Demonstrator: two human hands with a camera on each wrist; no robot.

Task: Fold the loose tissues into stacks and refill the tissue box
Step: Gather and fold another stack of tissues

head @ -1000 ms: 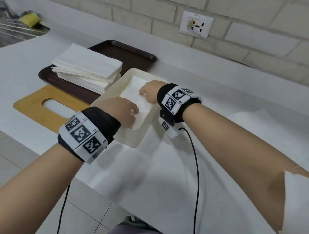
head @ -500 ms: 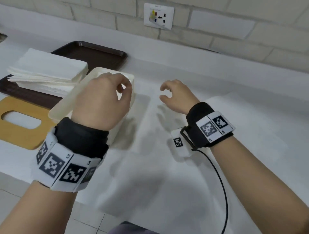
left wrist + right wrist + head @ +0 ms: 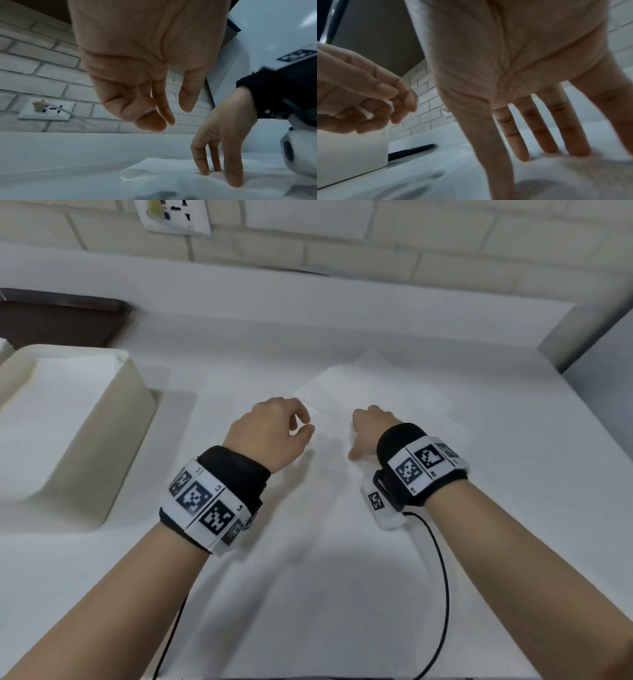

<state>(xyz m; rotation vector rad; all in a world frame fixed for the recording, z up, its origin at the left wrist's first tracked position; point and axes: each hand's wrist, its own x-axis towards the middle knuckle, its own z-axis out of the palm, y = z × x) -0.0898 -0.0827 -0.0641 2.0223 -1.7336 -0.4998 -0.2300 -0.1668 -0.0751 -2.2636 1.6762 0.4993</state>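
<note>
From where I sit the job looks partway through: the box (image 3: 78,419) at my left has a flat white layer of tissue inside and no lid on it, while a loose tissue (image 3: 370,392) lies spread on the counter (image 3: 411,313) ahead of both hands, not yet folded. My right hand (image 3: 368,428) is down on that tissue with its fingers (image 3: 204,163) fairly straight, tips pressing the sheet, gripping nothing. My left hand (image 3: 270,433) hovers just beside it above the counter, fingers loosely curled and empty as far as I can see. So at least this sheet is left to fold and load, and I judge the box must then be closed. A dark tray (image 3: 61,316) is cut off at the left edge, so I cannot see what sits on it. White on white hides the tissue's near edges, and the right wrist view is blurred
</note>
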